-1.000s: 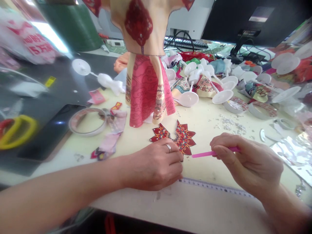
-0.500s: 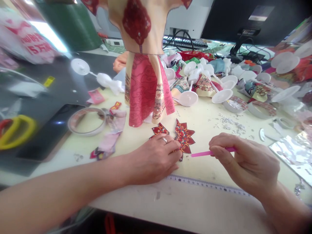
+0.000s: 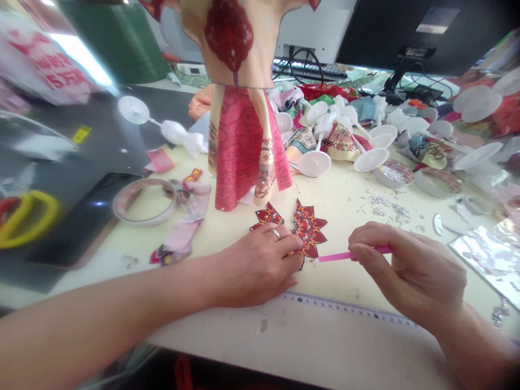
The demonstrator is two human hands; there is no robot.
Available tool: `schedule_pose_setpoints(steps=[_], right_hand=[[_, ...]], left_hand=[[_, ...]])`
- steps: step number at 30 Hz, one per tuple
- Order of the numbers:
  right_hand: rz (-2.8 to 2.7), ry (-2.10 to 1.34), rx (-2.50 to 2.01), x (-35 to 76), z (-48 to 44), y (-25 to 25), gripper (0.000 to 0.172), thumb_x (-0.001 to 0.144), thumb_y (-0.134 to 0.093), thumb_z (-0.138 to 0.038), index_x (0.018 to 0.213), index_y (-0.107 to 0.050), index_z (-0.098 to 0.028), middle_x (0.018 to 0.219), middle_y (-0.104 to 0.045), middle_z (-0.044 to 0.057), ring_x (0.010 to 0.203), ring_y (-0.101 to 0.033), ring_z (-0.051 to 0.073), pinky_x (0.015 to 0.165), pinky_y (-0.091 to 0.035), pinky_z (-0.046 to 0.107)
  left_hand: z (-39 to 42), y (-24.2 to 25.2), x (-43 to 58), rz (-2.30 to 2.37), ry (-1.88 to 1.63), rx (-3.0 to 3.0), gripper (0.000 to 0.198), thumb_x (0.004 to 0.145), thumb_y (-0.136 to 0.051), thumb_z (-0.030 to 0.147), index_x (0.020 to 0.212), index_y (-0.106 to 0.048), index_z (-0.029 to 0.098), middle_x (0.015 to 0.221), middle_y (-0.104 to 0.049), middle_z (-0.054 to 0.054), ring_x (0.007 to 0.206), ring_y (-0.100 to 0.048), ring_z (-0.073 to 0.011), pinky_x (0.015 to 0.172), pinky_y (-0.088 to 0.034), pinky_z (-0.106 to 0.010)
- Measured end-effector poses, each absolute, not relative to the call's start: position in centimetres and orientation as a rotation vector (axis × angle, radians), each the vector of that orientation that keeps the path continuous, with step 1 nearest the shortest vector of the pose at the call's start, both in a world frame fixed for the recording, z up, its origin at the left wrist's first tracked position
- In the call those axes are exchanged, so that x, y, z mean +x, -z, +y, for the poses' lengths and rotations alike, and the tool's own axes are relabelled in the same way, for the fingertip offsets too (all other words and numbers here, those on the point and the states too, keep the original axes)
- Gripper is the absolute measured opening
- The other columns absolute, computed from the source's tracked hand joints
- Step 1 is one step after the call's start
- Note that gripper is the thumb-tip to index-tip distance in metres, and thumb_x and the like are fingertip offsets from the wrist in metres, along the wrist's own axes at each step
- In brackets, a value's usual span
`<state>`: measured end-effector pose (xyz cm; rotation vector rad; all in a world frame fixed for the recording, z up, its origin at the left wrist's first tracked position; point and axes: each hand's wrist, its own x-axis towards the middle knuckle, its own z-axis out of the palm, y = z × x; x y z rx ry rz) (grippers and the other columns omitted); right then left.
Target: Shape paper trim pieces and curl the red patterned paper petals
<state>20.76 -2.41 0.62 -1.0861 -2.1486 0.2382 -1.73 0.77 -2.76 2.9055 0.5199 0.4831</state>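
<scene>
My left hand (image 3: pixel 255 265), with a ring on one finger, lies on a red, flower-shaped cutout (image 3: pixel 311 233) with pointed petals and a colourful pattern. Its bent fingers press the cutout against the table and hide its middle. In my right hand (image 3: pixel 414 276) a thin pink stick (image 3: pixel 335 257) is pinched between thumb and fingers. The stick's tip points left, just beside the cutout's lower right edge, near a few tiny specks. Behind the left hand stands a doll-sized dress (image 3: pixel 247 146) with a cream top and pink skirt.
A ruler strip (image 3: pixel 337 305) runs along the front. Small shiny gems (image 3: pixel 384 206) are scattered at right. Tape rolls (image 3: pixel 145 203), yellow-handled scissors (image 3: pixel 30 216) and a phone (image 3: pixel 85 216) lie left. White doll stands (image 3: pixel 314 164) and fabric pieces crowd the back, before a monitor (image 3: pixel 410 38).
The cutout has shifted and turned very slightly to the right under my left fingers. My right hand and the pink stick have stayed almost in place.
</scene>
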Motion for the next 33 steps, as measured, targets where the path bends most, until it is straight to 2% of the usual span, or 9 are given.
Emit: schedule_pose_setpoints(steps=[6,14,23,33], right_hand=[[-2.131,-0.24,-1.084,20.8,-2.4,-0.7,0.014,0.088,-0.053,-0.015,0.074,-0.052,-0.018,0.063,-0.057,-0.002,0.049,-0.045,0.006,0.045,-0.036,0.02],[-2.055,-0.199,-1.12,21.7,-2.2,-0.7,0.011,0.087,-0.054,-0.017,0.077,-0.054,-0.019,0.064,-0.058,-0.002,0.052,-0.049,0.008,0.046,-0.037,0.022],[-2.132,0.35,-1.252,23.2,-1.1,-1.7,0.015,0.087,-0.055,-0.019,0.073,-0.053,-0.023,0.059,-0.058,-0.003,0.048,-0.051,0.011,0.047,-0.037,0.025],[-2.056,0.513,-1.427,25.1,-0.4,-1.8,0.016,0.085,-0.059,-0.024,0.071,-0.056,-0.019,0.054,-0.055,-0.002,0.044,-0.045,0.008,0.045,-0.033,0.023]], left_hand=[[0.8,2.9,-1.8,0.499,-0.496,2.9,0.022,0.091,-0.041,0.02,0.095,-0.06,0.011,0.098,-0.06,-0.01,0.098,-0.054,-0.0232,0.088,-0.046,-0.041],[0.8,2.8,-1.8,0.501,-0.459,2.903,0.02,0.092,-0.041,0.02,0.096,-0.059,0.012,0.095,-0.059,-0.009,0.098,-0.054,-0.022,0.088,-0.046,-0.04],[0.7,2.3,-2.0,0.52,-0.38,2.869,0.02,0.091,-0.044,0.025,0.097,-0.058,0.013,0.099,-0.058,-0.01,0.1,-0.052,-0.0241,0.088,-0.044,-0.041],[0.7,2.3,-2.1,0.511,-0.339,2.878,0.021,0.092,-0.042,0.024,0.097,-0.058,0.013,0.101,-0.057,-0.01,0.101,-0.049,-0.0251,0.089,-0.043,-0.041]])
